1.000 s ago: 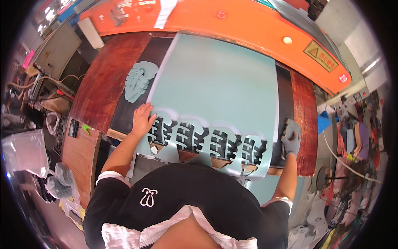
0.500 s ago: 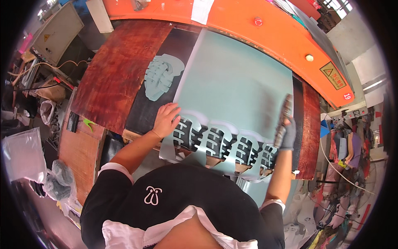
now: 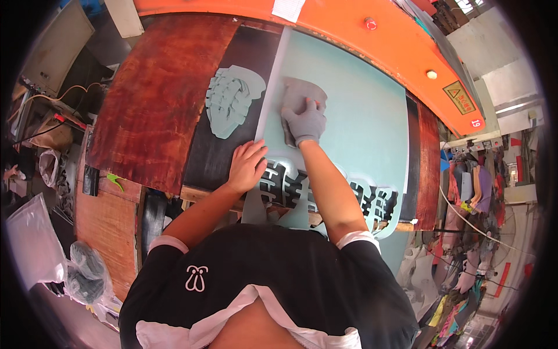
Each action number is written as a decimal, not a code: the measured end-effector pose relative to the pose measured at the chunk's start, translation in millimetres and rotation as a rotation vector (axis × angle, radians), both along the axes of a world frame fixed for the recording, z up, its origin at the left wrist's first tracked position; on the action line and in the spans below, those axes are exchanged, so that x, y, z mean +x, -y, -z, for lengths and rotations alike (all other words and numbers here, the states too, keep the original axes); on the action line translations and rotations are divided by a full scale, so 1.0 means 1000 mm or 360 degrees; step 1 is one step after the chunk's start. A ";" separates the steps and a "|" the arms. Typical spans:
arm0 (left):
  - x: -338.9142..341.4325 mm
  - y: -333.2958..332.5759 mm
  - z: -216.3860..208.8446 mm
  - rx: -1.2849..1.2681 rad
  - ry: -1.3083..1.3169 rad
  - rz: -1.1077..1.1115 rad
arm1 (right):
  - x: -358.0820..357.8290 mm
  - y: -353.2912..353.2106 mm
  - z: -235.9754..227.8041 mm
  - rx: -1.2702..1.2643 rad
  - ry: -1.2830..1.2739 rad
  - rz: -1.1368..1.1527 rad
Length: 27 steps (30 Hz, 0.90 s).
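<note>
Cutting die: a grey, shaped plate that looks to be a cutting die (image 3: 303, 90), over the upper-left part of the pale green sheet (image 3: 360, 104), near its left edge; whether it rests flat there or is just above cannot be told.
Right hand: gloved in grey, this hand (image 3: 306, 120) has its grip closed around the cutting die, thumb to the left and fingers on top.
Left hand: bare, this hand (image 3: 248, 167) lies palm down with its grip loose and fingers extended, holding nothing that shows; its fingertips are at the sheet's left edge, just above the cutouts.
Done so far: a row of slotted cutouts (image 3: 273, 177) runs along the sheet's near edge, partly hidden behind the right forearm; slotted green cut pieces (image 3: 232, 96) lie heaped on the black pad (image 3: 250, 52), left of the sheet. Their number cannot be told.
Left uncut: the sheet beyond that row looks whole up to the orange press beam (image 3: 337, 23); judging by this, only the near band has been used and most of the material remains.
Counter: the red-brown wooden counter (image 3: 151, 87) shows on both sides of the black pad.
</note>
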<state>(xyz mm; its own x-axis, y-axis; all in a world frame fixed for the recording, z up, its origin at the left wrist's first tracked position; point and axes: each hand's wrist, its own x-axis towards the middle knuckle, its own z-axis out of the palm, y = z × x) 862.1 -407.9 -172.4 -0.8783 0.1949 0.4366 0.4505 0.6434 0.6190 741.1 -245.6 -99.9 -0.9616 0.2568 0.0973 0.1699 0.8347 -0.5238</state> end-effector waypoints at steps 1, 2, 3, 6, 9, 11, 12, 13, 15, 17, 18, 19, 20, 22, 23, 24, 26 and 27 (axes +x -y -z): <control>-0.001 0.000 0.001 0.0011 0.0001 0.0000 | -0.001 0.000 0.004 0.0036 0.0002 -0.0004; -0.002 0.000 0.002 0.0048 -0.0053 -0.0012 | -0.001 -0.003 0.009 0.0067 -0.0022 -0.0033; -0.003 0.000 0.002 0.0053 -0.0045 -0.0012 | -0.002 -0.009 0.013 0.0094 -0.0033 -0.0056; -0.004 -0.001 0.003 0.0093 -0.0031 -0.0009 | -0.004 -0.034 0.018 -0.0158 -0.0066 -0.0194; -0.005 -0.001 0.001 -0.0016 -0.0027 -0.0018 | -0.007 -0.040 0.015 -0.0276 -0.0035 -0.0266; -0.005 -0.002 0.000 -0.0066 0.0011 -0.0030 | -0.009 -0.030 0.009 -0.0181 -0.0040 -0.0349; -0.005 -0.003 -0.001 -0.0091 0.0009 -0.0046 | -0.008 -0.021 0.006 0.0052 0.0025 -0.0297; -0.005 -0.004 -0.001 -0.0117 0.0000 -0.0064 | -0.007 -0.011 0.003 0.0272 0.0075 -0.0227; -0.006 -0.004 0.000 -0.0050 0.0025 -0.0056 | -0.006 0.002 -0.005 0.0434 0.0227 -0.0149; -0.006 -0.004 0.001 0.0013 0.0033 -0.0051 | -0.008 0.007 -0.014 0.0329 0.0442 -0.0134; -0.007 -0.004 0.001 0.0036 0.0023 -0.0048 | -0.007 0.009 -0.017 0.0317 0.0458 -0.0130; -0.006 -0.004 0.002 0.0032 0.0031 -0.0046 | -0.007 0.009 -0.020 0.0309 0.0470 -0.0125; -0.007 -0.004 0.002 0.0032 0.0027 -0.0046 | -0.008 0.010 -0.021 0.0308 0.0453 -0.0111; -0.006 -0.004 0.003 0.0040 0.0014 -0.0069 | -0.006 0.012 -0.021 0.0249 0.0411 -0.0074; -0.006 -0.004 0.003 0.0050 0.0003 -0.0067 | -0.006 0.014 -0.019 0.0209 0.0401 -0.0059; -0.005 -0.004 0.002 0.0061 0.0003 -0.0065 | -0.005 0.015 -0.018 0.0235 0.0363 -0.0046; -0.005 -0.003 0.002 0.0074 0.0026 -0.0050 | -0.004 0.017 -0.014 0.0246 0.0321 -0.0019; -0.004 -0.003 0.002 0.0076 0.0049 -0.0038 | -0.004 0.018 -0.012 0.0278 0.0300 -0.0030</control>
